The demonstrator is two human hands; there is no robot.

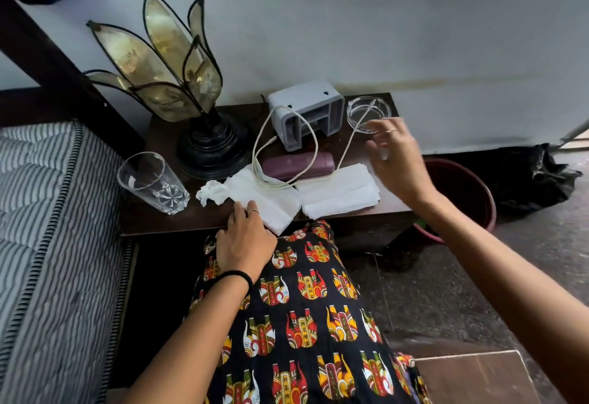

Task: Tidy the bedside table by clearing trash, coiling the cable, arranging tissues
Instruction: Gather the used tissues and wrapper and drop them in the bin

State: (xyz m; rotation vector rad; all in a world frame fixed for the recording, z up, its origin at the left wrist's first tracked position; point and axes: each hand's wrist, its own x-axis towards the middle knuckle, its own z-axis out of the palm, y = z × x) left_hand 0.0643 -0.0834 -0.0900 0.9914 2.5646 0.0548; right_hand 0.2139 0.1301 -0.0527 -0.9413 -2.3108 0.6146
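A white cable [314, 136] loops across the dark bedside table [178, 219], from the grey holder [307, 110] over the tissues to the glass ashtray [360, 113]. Flat white tissues [341, 195] lie at the front, with another tissue [271, 203] and a crumpled one [212, 195] to their left. My left hand [243, 238] rests on the table's front edge, its fingertips touching the left tissue. My right hand [396, 155] hovers over the table's right end beside the ashtray, blurred, fingers spread and holding nothing I can see.
A petal-shaped lamp [178, 85] stands at the back left, a drinking glass [153, 184] at the front left, a purple case [299, 164] mid-table. A striped mattress [47, 228] lies left. A red bin [462, 193] and a black bag [529, 177] sit on the floor to the right.
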